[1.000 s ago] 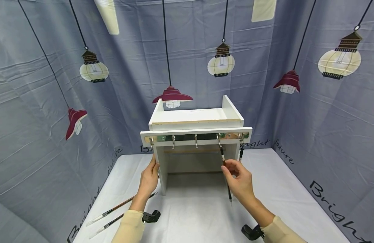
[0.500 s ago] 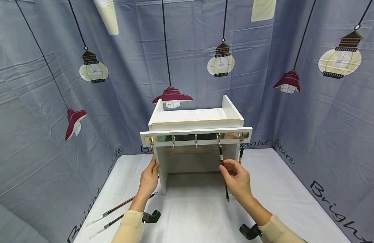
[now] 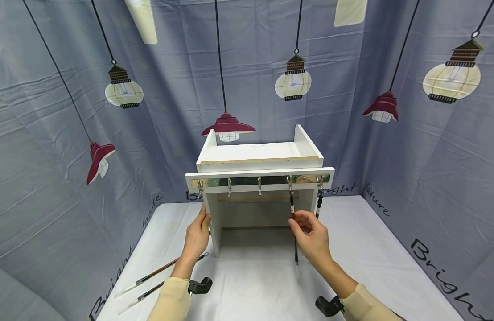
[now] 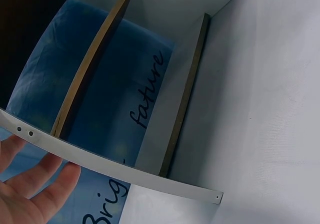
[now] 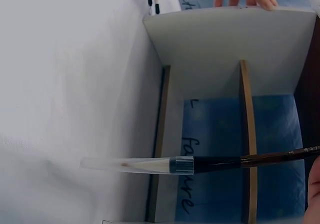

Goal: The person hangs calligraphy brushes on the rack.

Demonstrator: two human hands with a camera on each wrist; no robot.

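My right hand (image 3: 313,236) pinches the handle of a dark writing brush (image 3: 292,203) between thumb and fingers. Its looped top end is at the fourth hook (image 3: 289,182) from the left on the white rack (image 3: 260,173), and the brush hangs nearly upright. In the right wrist view, the same brush (image 5: 217,164) shows a pale bristle tip under a clear cover. My left hand (image 3: 197,234) rests on the outside of the rack's left side panel, its fingers (image 4: 59,186) extended along the panel edge in the left wrist view.
Another brush (image 3: 319,203) hangs from the rightmost hook. Two brushes, an upper one (image 3: 156,272) and a lower one (image 3: 150,293), lie on the white tabletop (image 3: 255,290) at left, partly behind my left forearm. A lamp-printed curtain (image 3: 170,89) surrounds the table.
My right hand has shifted slightly left, and the brush's lower end has swung left, so it hangs straighter. My left hand stays on the panel.
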